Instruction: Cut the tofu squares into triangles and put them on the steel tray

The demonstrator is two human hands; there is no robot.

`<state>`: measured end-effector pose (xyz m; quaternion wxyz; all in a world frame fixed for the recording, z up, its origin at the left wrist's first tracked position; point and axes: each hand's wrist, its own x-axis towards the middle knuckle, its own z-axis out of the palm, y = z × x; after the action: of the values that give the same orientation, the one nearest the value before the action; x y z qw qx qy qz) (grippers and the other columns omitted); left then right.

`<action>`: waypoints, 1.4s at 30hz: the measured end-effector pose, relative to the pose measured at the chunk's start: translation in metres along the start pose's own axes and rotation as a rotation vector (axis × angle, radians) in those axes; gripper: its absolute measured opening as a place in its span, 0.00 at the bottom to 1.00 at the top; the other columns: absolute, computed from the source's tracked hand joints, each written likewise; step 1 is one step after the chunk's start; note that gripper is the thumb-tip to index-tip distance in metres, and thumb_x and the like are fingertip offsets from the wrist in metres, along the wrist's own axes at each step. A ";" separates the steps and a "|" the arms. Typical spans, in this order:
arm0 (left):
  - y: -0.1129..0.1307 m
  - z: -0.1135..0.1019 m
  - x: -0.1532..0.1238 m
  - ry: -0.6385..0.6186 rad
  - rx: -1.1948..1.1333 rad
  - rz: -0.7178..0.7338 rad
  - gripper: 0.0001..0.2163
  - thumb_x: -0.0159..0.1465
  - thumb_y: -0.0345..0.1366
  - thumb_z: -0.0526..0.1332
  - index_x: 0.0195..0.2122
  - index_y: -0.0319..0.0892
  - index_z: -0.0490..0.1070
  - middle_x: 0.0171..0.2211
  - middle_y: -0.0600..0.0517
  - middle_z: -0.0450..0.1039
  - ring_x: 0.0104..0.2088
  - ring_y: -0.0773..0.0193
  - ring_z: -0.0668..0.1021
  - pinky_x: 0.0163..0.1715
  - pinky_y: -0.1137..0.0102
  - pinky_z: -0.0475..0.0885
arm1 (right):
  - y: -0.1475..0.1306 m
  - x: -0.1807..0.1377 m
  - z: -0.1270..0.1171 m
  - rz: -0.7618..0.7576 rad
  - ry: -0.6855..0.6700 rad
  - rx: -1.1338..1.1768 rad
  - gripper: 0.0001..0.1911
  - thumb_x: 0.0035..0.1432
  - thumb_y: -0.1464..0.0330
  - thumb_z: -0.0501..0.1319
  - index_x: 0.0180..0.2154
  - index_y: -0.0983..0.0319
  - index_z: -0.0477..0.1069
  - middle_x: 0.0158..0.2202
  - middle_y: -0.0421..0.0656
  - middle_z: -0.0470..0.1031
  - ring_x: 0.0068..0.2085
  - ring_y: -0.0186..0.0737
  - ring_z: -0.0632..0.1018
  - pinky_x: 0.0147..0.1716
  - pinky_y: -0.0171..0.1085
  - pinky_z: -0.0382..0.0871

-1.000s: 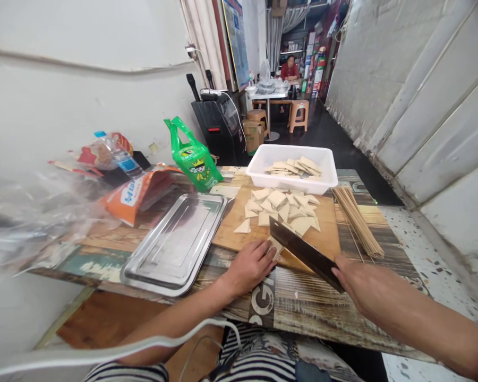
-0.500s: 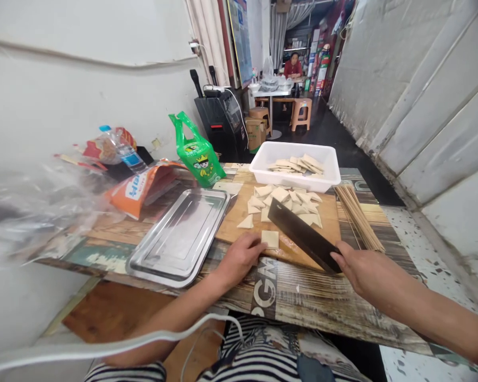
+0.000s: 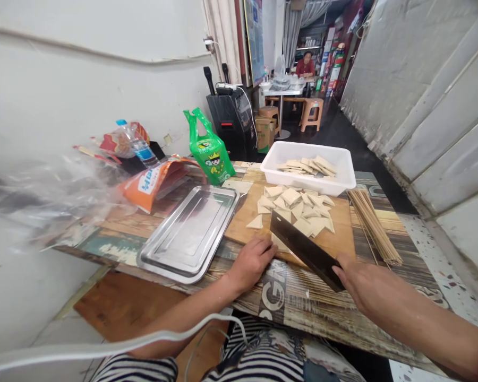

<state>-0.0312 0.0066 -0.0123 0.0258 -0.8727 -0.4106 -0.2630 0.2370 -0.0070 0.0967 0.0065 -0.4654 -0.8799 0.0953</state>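
Observation:
My right hand (image 3: 362, 281) is closed around the handle of a dark cleaver (image 3: 305, 249), whose blade slants across the near part of a wooden cutting board (image 3: 342, 228). Beneath the blade lies a square tofu slice (image 3: 278, 243), partly covered by it. The curled fingers of my left hand (image 3: 253, 261) hold this slice at its left edge, close to the blade. Beyond the blade, a heap of tofu triangles (image 3: 292, 198) spreads over the board, with one triangle (image 3: 255, 223) apart at the left.
Behind the board stands a white plastic tub (image 3: 308, 183) with tofu slices inside. Bamboo skewers (image 3: 374, 228) lie at right, a metal tray (image 3: 191, 233) at left. Farther left are a green bag (image 3: 212, 159), an orange packet (image 3: 143, 188) and clear plastic (image 3: 63, 196). A person (image 3: 305, 66) sits far back.
The cleaver has come down and leftward over the square slice, now covering part of it. My left hand stays at the slice. The whole view has shifted slightly.

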 end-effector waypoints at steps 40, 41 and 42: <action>0.003 -0.004 0.004 -0.020 0.013 0.004 0.15 0.69 0.32 0.46 0.48 0.38 0.70 0.42 0.45 0.72 0.39 0.60 0.71 0.39 0.65 0.70 | 0.001 0.001 -0.010 -0.027 -0.088 0.028 0.08 0.60 0.74 0.47 0.32 0.59 0.62 0.21 0.42 0.71 0.19 0.37 0.71 0.19 0.36 0.59; 0.003 -0.004 0.004 -0.012 0.015 0.007 0.15 0.69 0.32 0.46 0.48 0.38 0.70 0.42 0.45 0.72 0.39 0.60 0.71 0.38 0.65 0.70 | -0.001 0.003 -0.012 -0.031 -0.079 0.026 0.08 0.60 0.74 0.48 0.31 0.59 0.62 0.21 0.42 0.71 0.20 0.37 0.72 0.20 0.36 0.60; 0.002 -0.003 0.004 0.000 0.017 0.012 0.15 0.69 0.31 0.46 0.48 0.38 0.70 0.41 0.45 0.72 0.39 0.60 0.71 0.38 0.65 0.70 | -0.004 0.006 -0.014 -0.024 -0.050 0.025 0.08 0.59 0.74 0.49 0.30 0.59 0.62 0.21 0.42 0.72 0.21 0.37 0.73 0.21 0.35 0.61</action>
<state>-0.0288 0.0072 -0.0071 0.0349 -0.8750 -0.4074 -0.2591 0.2319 -0.0021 0.1105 -0.0083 -0.4523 -0.8840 0.1180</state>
